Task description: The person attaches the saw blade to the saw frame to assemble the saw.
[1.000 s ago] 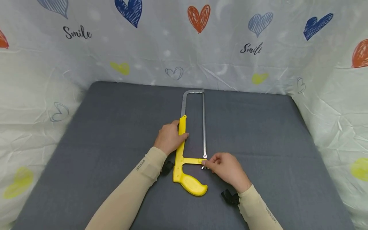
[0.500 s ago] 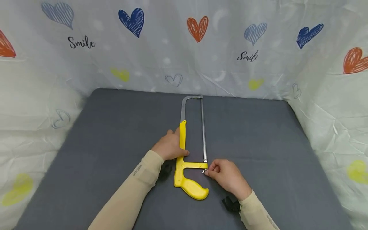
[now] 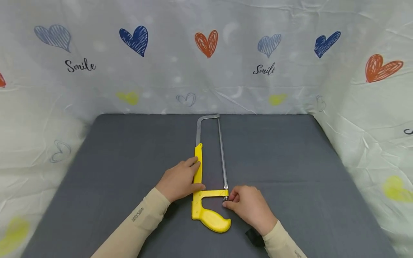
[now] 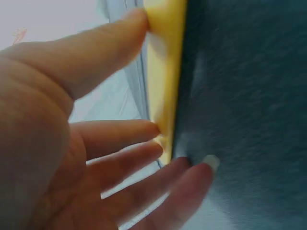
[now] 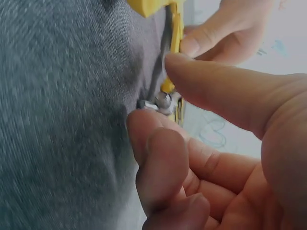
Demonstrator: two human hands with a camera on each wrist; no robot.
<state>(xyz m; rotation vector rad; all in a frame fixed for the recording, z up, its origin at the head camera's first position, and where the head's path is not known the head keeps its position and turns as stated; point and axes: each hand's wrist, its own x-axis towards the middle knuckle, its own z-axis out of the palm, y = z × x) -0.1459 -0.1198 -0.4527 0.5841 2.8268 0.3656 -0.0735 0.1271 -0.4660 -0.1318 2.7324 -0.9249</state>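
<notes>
Our right grip [image 3: 250, 208] at the nut [image 5: 163, 101]: whether it pinches, we can't tell.
Our left grip [image 3: 178, 180] rests, fingers extended, on the saw [image 3: 201, 194] lying on the bench [image 3: 290, 179]; we'd press there while turning the nut.

Left hand [image 3: 179, 180]: fingers [image 4: 117, 134] nearly straight; right hand [image 3: 250, 205]: fingers curled (thumb [image 5: 220, 86] apart); forearms [image 3: 132, 224] slanting inward.
</notes>
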